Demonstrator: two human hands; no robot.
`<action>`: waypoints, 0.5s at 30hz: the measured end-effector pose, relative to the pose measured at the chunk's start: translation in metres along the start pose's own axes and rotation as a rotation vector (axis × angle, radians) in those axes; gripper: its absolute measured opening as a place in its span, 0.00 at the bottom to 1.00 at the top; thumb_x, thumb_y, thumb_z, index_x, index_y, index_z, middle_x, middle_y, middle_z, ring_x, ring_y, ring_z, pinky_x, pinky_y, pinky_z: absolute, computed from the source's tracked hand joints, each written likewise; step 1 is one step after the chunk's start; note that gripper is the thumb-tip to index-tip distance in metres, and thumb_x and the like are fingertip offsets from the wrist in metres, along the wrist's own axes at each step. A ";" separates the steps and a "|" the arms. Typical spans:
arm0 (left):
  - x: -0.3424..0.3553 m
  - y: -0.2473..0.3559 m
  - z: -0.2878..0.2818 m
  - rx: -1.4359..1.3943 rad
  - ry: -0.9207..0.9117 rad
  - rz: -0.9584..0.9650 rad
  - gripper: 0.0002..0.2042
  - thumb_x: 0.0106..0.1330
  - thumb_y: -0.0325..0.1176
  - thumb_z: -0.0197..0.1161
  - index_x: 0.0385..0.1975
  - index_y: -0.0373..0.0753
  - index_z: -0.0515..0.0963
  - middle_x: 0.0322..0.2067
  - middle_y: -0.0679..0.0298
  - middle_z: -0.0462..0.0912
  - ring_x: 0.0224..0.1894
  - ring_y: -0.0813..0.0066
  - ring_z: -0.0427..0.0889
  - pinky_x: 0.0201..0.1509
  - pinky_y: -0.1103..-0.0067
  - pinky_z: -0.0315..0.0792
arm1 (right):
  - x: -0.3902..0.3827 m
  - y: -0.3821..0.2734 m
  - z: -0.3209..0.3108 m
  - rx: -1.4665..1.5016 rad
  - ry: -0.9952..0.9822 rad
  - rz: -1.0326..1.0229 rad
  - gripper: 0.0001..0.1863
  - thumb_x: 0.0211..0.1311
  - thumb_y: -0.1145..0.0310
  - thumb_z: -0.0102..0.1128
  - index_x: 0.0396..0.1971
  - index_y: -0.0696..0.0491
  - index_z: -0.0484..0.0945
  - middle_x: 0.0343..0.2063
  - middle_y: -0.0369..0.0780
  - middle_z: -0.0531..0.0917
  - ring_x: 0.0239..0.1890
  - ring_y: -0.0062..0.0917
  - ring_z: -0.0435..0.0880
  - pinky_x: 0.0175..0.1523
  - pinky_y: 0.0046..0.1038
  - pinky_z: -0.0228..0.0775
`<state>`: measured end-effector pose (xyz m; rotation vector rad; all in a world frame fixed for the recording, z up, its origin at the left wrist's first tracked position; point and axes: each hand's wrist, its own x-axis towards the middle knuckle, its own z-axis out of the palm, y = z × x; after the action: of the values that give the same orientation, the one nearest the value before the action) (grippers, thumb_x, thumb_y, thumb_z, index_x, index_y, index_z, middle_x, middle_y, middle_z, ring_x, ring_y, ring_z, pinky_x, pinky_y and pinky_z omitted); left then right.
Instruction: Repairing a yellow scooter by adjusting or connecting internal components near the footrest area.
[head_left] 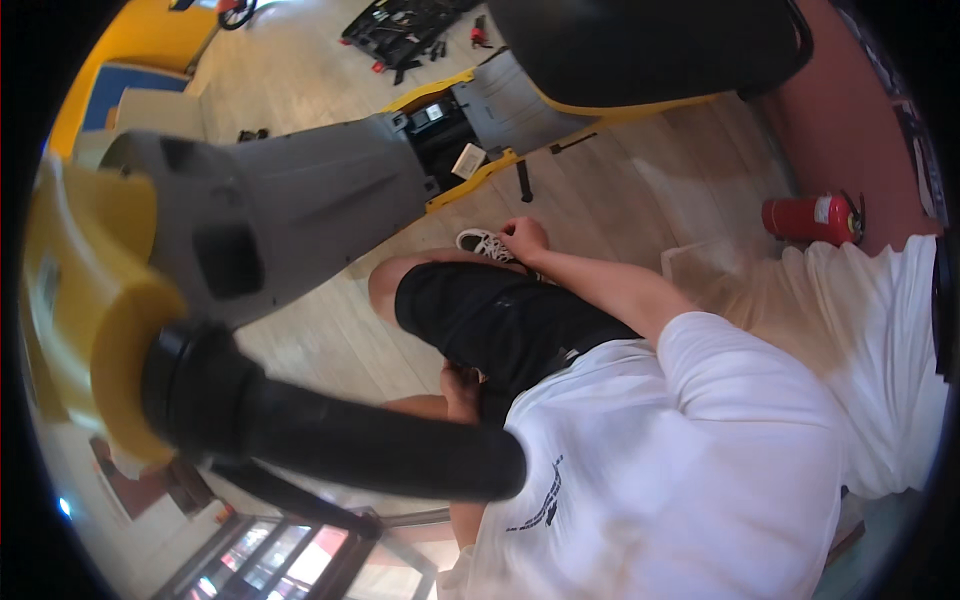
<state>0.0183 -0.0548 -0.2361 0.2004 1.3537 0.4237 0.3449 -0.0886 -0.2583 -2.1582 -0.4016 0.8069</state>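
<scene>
Black scooter grip [385, 440] is looming closest.
Right hand [525, 240] is hanging near the shoe [482, 243], fingers curled together; left hand [460, 388] is resting by black shorts [500, 325], finger state unclear.

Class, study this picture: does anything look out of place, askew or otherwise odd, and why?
Yes: a pale rectangular block sits slanted at the edge of the scooter's open compartment, out of line with its sides. A red item also lies loose outside the black case.
</scene>
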 end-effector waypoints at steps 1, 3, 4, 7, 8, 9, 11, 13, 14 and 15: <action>-0.020 0.002 -0.002 0.336 -0.025 0.089 0.19 0.69 0.36 0.42 0.57 0.39 0.70 0.53 0.56 0.75 0.56 0.60 0.73 0.61 0.65 0.66 | -0.001 0.002 0.008 -0.015 -0.001 0.034 0.12 0.49 0.60 0.65 0.30 0.51 0.86 0.29 0.42 0.85 0.34 0.35 0.85 0.42 0.33 0.76; -0.020 0.010 -0.036 0.000 -0.106 0.092 0.23 0.71 0.37 0.39 0.63 0.37 0.62 0.63 0.55 0.66 0.64 0.58 0.67 0.69 0.61 0.61 | 0.000 -0.021 0.029 -0.001 -0.013 0.051 0.12 0.49 0.60 0.65 0.31 0.50 0.86 0.29 0.42 0.85 0.34 0.35 0.85 0.42 0.33 0.76; -0.016 0.008 -0.025 0.018 -0.121 0.072 0.23 0.71 0.37 0.39 0.63 0.37 0.62 0.63 0.55 0.66 0.64 0.58 0.67 0.69 0.61 0.61 | 0.012 -0.017 0.032 0.013 0.039 0.059 0.12 0.49 0.59 0.65 0.31 0.50 0.86 0.29 0.41 0.86 0.35 0.35 0.85 0.42 0.34 0.76; -0.037 0.011 -0.006 0.001 -0.012 0.100 0.20 0.71 0.37 0.38 0.56 0.35 0.69 0.56 0.56 0.74 0.57 0.57 0.74 0.61 0.62 0.68 | 0.035 -0.020 0.052 0.075 0.065 0.089 0.12 0.49 0.59 0.65 0.31 0.50 0.86 0.29 0.42 0.85 0.35 0.36 0.84 0.43 0.34 0.75; -0.048 0.015 -0.006 0.061 0.076 0.207 0.17 0.71 0.36 0.40 0.51 0.35 0.70 0.51 0.57 0.75 0.51 0.58 0.74 0.56 0.63 0.68 | 0.035 -0.025 0.061 0.126 0.044 0.096 0.13 0.49 0.59 0.65 0.31 0.50 0.85 0.30 0.42 0.85 0.36 0.37 0.84 0.43 0.34 0.75; -0.059 0.019 -0.006 0.121 0.169 0.316 0.14 0.71 0.36 0.42 0.46 0.35 0.71 0.45 0.58 0.75 0.46 0.59 0.75 0.52 0.64 0.68 | 0.031 -0.027 0.072 0.132 0.024 0.101 0.13 0.49 0.59 0.65 0.31 0.50 0.85 0.30 0.42 0.85 0.36 0.37 0.84 0.43 0.34 0.75; -0.082 0.032 0.000 0.232 0.362 0.554 0.11 0.70 0.35 0.46 0.35 0.35 0.73 0.34 0.61 0.77 0.36 0.61 0.75 0.43 0.66 0.67 | 0.026 -0.047 0.097 0.196 -0.157 0.004 0.13 0.52 0.60 0.60 0.32 0.51 0.85 0.34 0.45 0.85 0.39 0.40 0.83 0.46 0.37 0.74; -0.098 0.038 0.040 0.304 0.432 0.676 0.11 0.70 0.34 0.48 0.30 0.35 0.74 0.28 0.63 0.78 0.31 0.62 0.76 0.38 0.67 0.67 | 0.056 -0.022 0.105 0.249 -0.093 -0.026 0.12 0.52 0.61 0.61 0.32 0.53 0.85 0.32 0.44 0.85 0.37 0.35 0.84 0.44 0.34 0.74; -0.109 0.038 0.065 0.624 0.353 0.751 0.11 0.69 0.34 0.48 0.29 0.35 0.73 0.27 0.63 0.75 0.30 0.65 0.73 0.37 0.70 0.67 | 0.070 -0.001 0.106 0.293 -0.036 -0.044 0.12 0.52 0.62 0.62 0.32 0.54 0.84 0.30 0.43 0.85 0.36 0.30 0.85 0.42 0.31 0.74; -0.133 0.050 0.057 0.930 0.363 0.840 0.11 0.69 0.34 0.49 0.28 0.35 0.71 0.26 0.63 0.72 0.30 0.69 0.71 0.37 0.73 0.66 | 0.064 -0.017 0.115 0.332 -0.113 -0.029 0.13 0.55 0.59 0.59 0.33 0.51 0.85 0.34 0.46 0.85 0.40 0.38 0.84 0.47 0.36 0.74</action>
<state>0.0440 -0.0573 -0.0853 1.5563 1.7082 0.5010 0.3159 0.0202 -0.3284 -1.8023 -0.3290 0.9129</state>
